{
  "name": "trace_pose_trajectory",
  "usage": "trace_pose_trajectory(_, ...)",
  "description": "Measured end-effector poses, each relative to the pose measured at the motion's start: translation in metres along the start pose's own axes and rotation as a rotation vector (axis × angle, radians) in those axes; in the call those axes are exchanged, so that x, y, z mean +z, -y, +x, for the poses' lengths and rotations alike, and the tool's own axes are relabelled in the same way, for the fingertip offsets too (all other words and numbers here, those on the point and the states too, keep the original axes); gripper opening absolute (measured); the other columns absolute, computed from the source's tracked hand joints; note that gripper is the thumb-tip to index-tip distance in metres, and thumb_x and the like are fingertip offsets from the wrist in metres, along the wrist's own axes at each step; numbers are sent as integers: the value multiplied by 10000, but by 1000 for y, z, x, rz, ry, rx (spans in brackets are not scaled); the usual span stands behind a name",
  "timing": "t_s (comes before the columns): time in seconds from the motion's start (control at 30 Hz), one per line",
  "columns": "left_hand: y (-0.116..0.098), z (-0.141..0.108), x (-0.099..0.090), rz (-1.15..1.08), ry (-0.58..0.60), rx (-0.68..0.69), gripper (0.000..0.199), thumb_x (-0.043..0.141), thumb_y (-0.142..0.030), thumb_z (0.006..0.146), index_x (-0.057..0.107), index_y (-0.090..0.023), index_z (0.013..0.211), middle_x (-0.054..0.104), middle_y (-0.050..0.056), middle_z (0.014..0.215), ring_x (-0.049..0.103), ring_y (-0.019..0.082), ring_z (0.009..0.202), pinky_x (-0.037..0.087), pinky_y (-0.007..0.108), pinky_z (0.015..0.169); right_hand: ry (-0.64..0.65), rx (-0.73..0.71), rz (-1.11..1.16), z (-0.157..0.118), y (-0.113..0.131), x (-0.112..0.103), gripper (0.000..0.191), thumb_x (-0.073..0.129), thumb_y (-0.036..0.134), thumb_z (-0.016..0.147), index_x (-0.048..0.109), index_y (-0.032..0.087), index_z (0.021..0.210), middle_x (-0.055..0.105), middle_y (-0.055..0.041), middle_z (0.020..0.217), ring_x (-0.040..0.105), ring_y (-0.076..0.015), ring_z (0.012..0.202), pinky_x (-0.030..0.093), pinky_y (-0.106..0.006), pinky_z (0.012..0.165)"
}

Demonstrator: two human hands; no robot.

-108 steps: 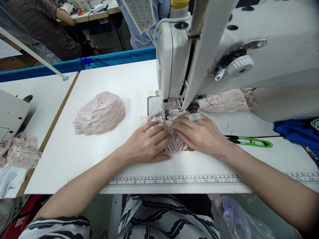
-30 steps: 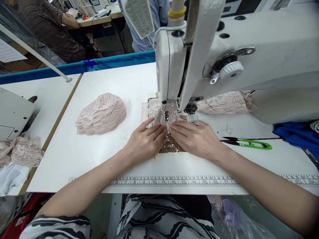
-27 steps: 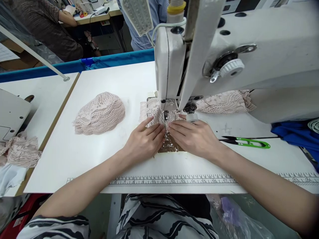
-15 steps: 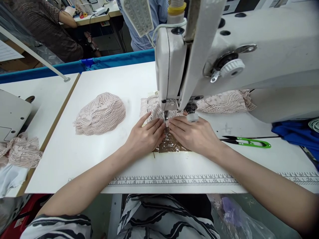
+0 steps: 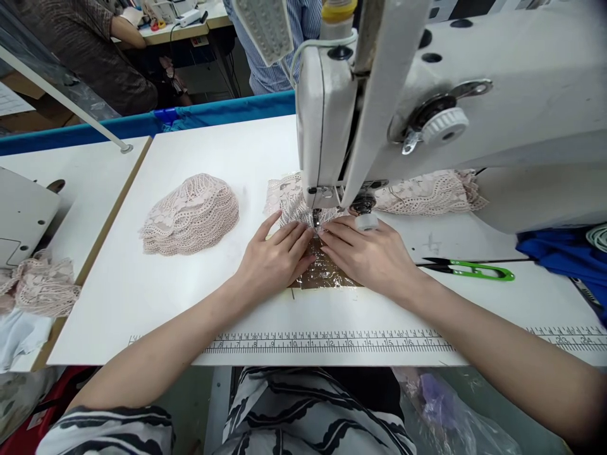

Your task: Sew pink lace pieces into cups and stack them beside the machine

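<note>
Ahead of left hand (image 5: pixel 270 256), right hand (image 5: pixel 372 253): lace (image 5: pixel 294 203), touching both.

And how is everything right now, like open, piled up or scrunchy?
Sewing machine: can't tell if it's running
Lace piece: lying under it, partly hidden
Left hand: palm down, fingers on lace piece
Right hand: the same
Lace stack: piled in layers
Green snips: blades open, lying flat
Blue cloth: crumpled
Lace at far left: bunched up
</note>
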State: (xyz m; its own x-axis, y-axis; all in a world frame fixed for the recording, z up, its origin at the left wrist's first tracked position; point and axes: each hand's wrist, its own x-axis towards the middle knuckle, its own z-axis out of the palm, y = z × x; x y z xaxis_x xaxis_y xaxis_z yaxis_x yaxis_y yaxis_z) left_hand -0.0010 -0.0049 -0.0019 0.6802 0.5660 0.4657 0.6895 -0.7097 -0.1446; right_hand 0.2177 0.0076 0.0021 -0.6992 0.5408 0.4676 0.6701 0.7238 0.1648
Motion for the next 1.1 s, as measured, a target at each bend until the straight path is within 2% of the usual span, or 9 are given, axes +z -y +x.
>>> trace_pose_trajectory(0.27, 6, 2, 7, 17, -11, -26, 353, 532, -346, 1005, 675, -85, 1195, 724, 129, 1194, 692, 250, 1120, 450, 498, 1109, 2, 38, -43, 0, 0, 7, 281, 520, 265, 1006, 718, 127, 1150, 774, -68, 1049, 669, -239, 984, 434, -396, 978)
trace_pose_trajectory(0.47, 9, 4, 11, -18, 8, -76, 364, 534, -361, 1003, 672, -108, 1226, 706, 128, 1232, 675, 259, 1154, 442, 508, 1115, 14, 34, -42, 0, -2, 6, 288, 523, 281, 1006, 718, 136, 1159, 773, -69, 1047, 664, -238, 989, 396, -407, 1033)
trace_pose_trajectory(0.7, 7, 5, 9, 21, 34, -82, 401, 492, -397, 1022, 660, -107, 1243, 710, 105, 1232, 661, 244, 1178, 444, 480, 1121, 22, 71, -64, 1, -13, 1, 323, 498, 306, 1015, 777, 142, 1017, 778, -89, 946, 669, -235, 950, 425, -399, 983)
trace_pose_trajectory(0.93, 16, 5, 9, 5, 96, -180, 464, 476, -400, 1021, 589, -80, 1338, 608, 148, 1386, 546, 291, 1328, 407, 484, 1154, -43, 75, -120, 2, -15, -4, 303, 508, 271, 1000, 783, 146, 972, 759, -70, 797, 663, -220, 886, 430, -372, 959)
trace_pose_trajectory(1.03, 16, 5, 6, 21, 125, -200, 422, 496, -385, 1013, 619, -88, 1285, 667, 156, 1277, 628, 290, 1202, 411, 507, 1143, -67, 60, -105, 2, -14, -5, 276, 515, 225, 988, 779, 145, 961, 750, -58, 754, 660, -214, 815, 447, -371, 919)
trace_pose_trajectory(1.1, 11, 5, 1, 38, 112, -170, 344, 544, -341, 991, 661, -86, 1191, 711, 152, 1119, 686, 275, 1019, 491, 503, 1042, -75, 40, -55, 3, -11, -7, 260, 508, 173, 975, 760, 134, 1026, 769, -64, 829, 651, -201, 749, 469, -374, 866)
